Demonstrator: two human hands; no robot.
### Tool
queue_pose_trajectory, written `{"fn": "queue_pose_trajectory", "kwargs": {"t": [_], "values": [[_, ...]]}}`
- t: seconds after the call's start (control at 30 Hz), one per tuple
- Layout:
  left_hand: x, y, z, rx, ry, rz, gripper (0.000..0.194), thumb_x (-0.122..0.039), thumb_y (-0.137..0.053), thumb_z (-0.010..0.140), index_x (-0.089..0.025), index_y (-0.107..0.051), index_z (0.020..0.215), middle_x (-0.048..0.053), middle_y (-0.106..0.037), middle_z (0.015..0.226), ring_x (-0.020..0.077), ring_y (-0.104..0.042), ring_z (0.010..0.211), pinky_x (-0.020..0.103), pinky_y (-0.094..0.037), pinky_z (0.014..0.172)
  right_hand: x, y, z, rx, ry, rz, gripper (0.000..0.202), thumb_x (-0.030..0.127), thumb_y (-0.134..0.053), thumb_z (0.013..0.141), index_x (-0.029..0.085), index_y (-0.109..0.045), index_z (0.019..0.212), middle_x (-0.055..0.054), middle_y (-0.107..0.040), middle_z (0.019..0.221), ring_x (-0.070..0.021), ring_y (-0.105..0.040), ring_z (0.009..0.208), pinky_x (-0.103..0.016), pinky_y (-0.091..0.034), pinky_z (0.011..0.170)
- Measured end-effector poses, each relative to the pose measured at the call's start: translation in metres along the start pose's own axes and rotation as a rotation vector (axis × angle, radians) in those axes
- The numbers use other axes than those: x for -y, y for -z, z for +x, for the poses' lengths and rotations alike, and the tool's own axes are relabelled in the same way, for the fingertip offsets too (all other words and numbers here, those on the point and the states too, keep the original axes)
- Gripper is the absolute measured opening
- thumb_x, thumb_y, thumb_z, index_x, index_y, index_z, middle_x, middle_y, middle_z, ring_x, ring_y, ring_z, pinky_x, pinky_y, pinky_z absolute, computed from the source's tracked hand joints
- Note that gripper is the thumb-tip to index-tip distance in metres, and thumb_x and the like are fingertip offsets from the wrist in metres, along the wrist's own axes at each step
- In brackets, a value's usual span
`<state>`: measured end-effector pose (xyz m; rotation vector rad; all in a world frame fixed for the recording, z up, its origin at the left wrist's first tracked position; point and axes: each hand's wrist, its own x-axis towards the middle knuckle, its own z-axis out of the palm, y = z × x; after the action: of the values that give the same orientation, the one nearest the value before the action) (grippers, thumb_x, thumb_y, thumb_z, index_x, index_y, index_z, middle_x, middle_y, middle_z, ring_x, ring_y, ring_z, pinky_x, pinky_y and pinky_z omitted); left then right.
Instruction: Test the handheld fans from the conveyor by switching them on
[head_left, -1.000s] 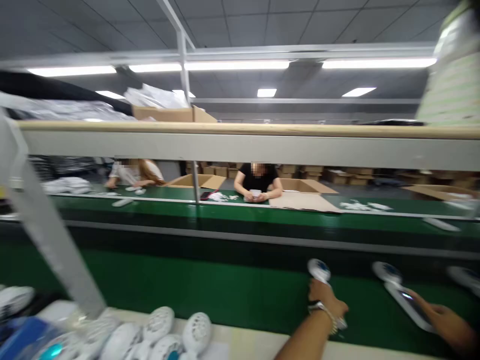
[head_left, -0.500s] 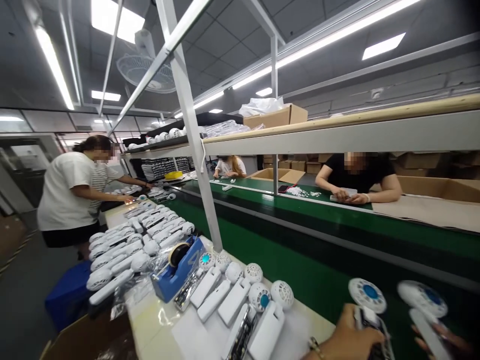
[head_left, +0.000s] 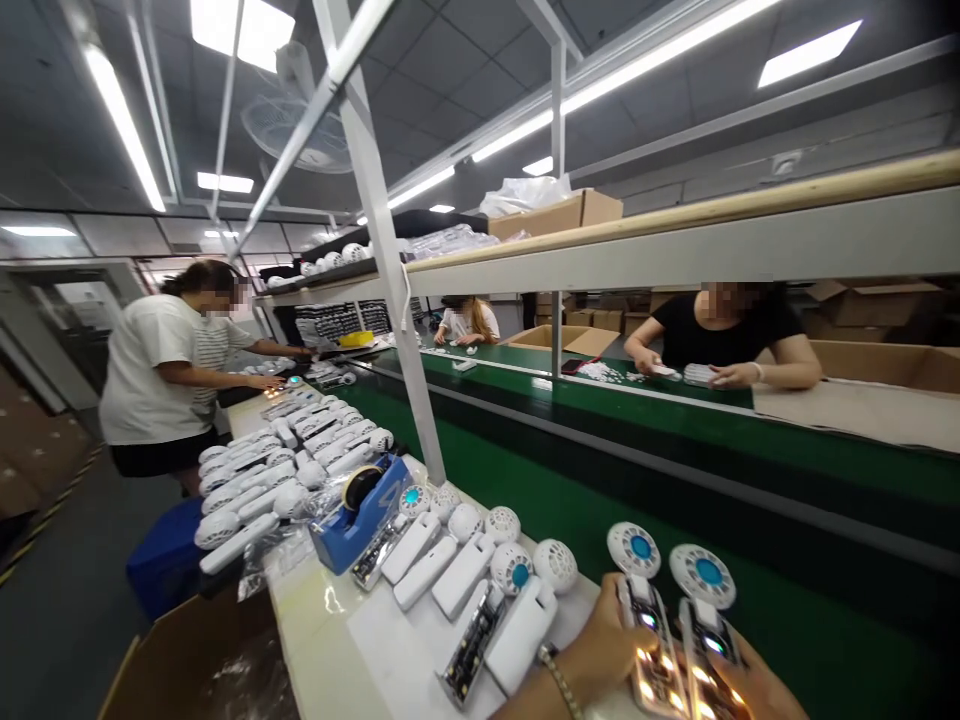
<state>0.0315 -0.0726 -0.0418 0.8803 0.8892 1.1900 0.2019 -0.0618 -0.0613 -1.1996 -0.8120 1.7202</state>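
Note:
At the lower right, my left hand [head_left: 604, 635] is closed around the handle of a white handheld fan [head_left: 634, 550] with a round slotted head and blue centre. Beside it, my right hand [head_left: 757, 675], partly cut off by the frame, grips a second handheld fan [head_left: 702, 577]. Both handles are uncovered, showing circuit parts and glowing warm lights. Nearest to my left forearm, a fan with a closed white handle [head_left: 523, 637] and one with an open handle [head_left: 471, 645] lie on the worktop.
A blue tape dispenser [head_left: 358, 518] stands between groups of fans. The green conveyor belt [head_left: 525, 450] runs behind a slanted metal post [head_left: 397, 260]. One co-worker [head_left: 161, 370] stands left; another [head_left: 720, 345] handles white parts across the belt. An open carton [head_left: 180, 665] sits below the worktop.
Both my hands have moved left with the fans, bringing them side by side. Lights in both handles now glow. Across the belt, the co-worker's hands have come apart.

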Motion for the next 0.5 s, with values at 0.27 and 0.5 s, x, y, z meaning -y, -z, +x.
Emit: {"fn": "queue_pose_trajectory", "kwargs": {"t": [0.27, 0.5], "values": [[-0.013, -0.008, -0.002, 0.051, 0.037, -0.02, 0.044, -0.007, -0.055, 0.062, -0.021, -0.04, 0.101, 0.002, -0.055, 0.092, 0.0177, -0.057, 0.083, 0.032, -0.043, 0.076, 0.016, -0.027, -0.023, 0.108, 0.205, 0.166, 0.062, 0.042, -0.072, 0.061, 0.025, -0.047, 0.115, -0.009, -0.065, 0.105, -0.0307, -0.061, 0.096, -0.046, -0.045, 0.085], [-0.027, -0.013, -0.009, 0.115, 0.042, 0.047, 0.042, -0.014, -0.059, 0.067, -0.02, -0.043, 0.106, 0.006, -0.058, 0.097, 0.0222, -0.057, 0.09, 0.037, -0.044, 0.08, 0.017, -0.024, -0.025, 0.164, 0.322, 0.095, 0.05, 0.039, -0.064, 0.073, 0.025, -0.044, 0.117, -0.007, -0.061, 0.11, -0.0277, -0.056, 0.102, -0.044, -0.041, 0.089]]}}
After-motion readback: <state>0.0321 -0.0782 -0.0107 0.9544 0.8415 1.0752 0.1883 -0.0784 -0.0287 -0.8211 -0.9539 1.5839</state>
